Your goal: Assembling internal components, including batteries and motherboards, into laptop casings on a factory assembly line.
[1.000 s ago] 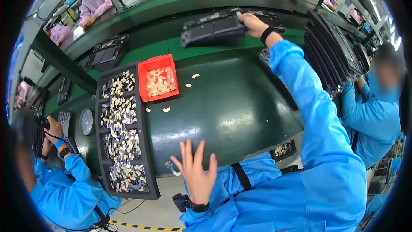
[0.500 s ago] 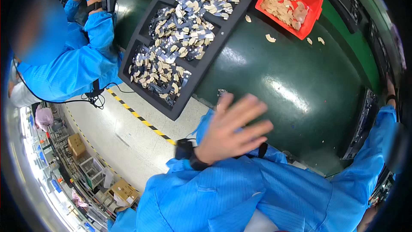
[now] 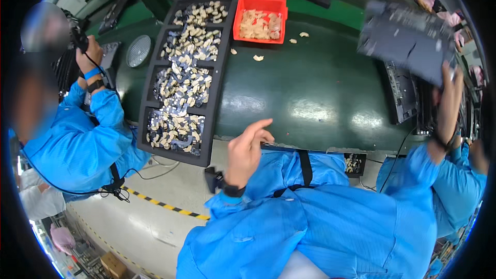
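Note:
My right hand (image 3: 448, 95) is raised at the right and grips the lower edge of a dark flat panel (image 3: 405, 41), which looks blurred as it hangs above the green table (image 3: 310, 93). Near the table's front edge my left hand (image 3: 247, 151) hovers with its fingers loosely spread and nothing in it. A black wristband sits on that wrist. Both my sleeves are blue.
A long black compartment tray (image 3: 181, 85) of small pale parts lies at the left, a red bin (image 3: 260, 19) of similar parts behind it. Loose parts (image 3: 257, 58) dot the table. A person in blue (image 3: 77, 134) works at left; dark panels (image 3: 405, 93) lie at right.
My right hand has lifted the dark panel off the far conveyor and brought it to the right above the table. My left hand has come closer to the table edge. The view has swung.

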Motion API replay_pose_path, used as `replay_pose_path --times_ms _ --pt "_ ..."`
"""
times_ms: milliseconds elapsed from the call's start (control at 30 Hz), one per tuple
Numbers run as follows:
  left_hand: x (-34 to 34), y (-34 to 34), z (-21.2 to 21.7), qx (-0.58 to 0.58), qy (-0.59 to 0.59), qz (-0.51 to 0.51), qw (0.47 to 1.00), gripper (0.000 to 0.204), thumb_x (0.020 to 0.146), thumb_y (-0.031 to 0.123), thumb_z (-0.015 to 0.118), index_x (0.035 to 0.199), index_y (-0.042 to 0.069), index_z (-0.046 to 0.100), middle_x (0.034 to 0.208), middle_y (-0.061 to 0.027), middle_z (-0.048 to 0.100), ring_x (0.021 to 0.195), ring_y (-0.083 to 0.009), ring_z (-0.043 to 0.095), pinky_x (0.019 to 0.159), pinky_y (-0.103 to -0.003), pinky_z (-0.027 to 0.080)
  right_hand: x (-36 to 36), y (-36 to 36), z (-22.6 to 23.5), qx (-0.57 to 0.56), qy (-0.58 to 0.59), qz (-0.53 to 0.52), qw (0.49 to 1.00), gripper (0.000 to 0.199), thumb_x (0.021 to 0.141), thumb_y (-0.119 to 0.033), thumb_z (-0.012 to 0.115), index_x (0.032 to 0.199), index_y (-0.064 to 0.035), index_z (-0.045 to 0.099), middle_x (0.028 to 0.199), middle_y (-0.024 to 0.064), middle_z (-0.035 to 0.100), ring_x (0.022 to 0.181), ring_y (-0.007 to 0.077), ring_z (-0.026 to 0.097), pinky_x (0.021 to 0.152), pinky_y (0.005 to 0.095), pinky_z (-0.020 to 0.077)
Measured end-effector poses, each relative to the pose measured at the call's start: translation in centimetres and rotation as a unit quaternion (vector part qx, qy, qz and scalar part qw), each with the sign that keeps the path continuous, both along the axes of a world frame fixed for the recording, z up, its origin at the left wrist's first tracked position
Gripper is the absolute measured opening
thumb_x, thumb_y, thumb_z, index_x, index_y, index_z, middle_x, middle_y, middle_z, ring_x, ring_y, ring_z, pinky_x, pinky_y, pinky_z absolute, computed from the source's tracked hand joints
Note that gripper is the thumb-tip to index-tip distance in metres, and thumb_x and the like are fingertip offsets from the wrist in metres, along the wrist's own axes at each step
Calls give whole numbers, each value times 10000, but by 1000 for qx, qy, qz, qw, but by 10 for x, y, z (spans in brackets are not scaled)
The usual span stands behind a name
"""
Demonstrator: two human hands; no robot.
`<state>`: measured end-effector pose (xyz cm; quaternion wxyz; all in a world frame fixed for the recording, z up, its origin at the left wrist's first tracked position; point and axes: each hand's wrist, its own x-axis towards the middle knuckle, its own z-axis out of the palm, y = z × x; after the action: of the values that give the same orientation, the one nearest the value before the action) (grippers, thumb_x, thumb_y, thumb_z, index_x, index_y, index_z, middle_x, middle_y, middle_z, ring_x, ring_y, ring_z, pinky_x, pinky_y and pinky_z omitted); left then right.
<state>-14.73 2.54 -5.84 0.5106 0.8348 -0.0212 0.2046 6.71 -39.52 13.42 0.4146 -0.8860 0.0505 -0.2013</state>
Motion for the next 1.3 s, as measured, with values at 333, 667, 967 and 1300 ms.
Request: replay_pose_path --times_ms 333,667,967,1300 --pt "52 -76 30 -309 68 -200 927 467 1189 355 370 1286 -33 613 609 15 490 501 -65 451 514 -245 416 -87 82 -191 -220 -203 48 953 412 1089 -332 623 1284 28 575 924 140 715 874 273 722 757 403 572" --pt "46 -137 49 -54 -128 -260 956 424 1161 329 428 1411 16 568 1013 -76 630 881 -139 555 861 -301 464 -170 104 -165 647 294 523 470 486 1146 -449 481 1127 -20 710 886 105 764 694 157 723 614 258 554" --pt "20 -142 71 -327 73 -236 912 375 1057 158 691 1381 -29 656 1094 -102 776 964 -123 720 809 -249 569 -180 80 -151 305 60 483 818 302 1112 -212 580 1157 38 742 916 82 771 848 131 700 751 292 553" --pt "39 -141 70 -273 11 -91 958 399 901 -19 824 1282 -44 710 1193 -186 767 953 -172 762 831 -295 626 -168 105 -149 234 22 382 894 265 1025 -94 703 1259 27 733 1049 156 811 934 184 787 841 305 602"
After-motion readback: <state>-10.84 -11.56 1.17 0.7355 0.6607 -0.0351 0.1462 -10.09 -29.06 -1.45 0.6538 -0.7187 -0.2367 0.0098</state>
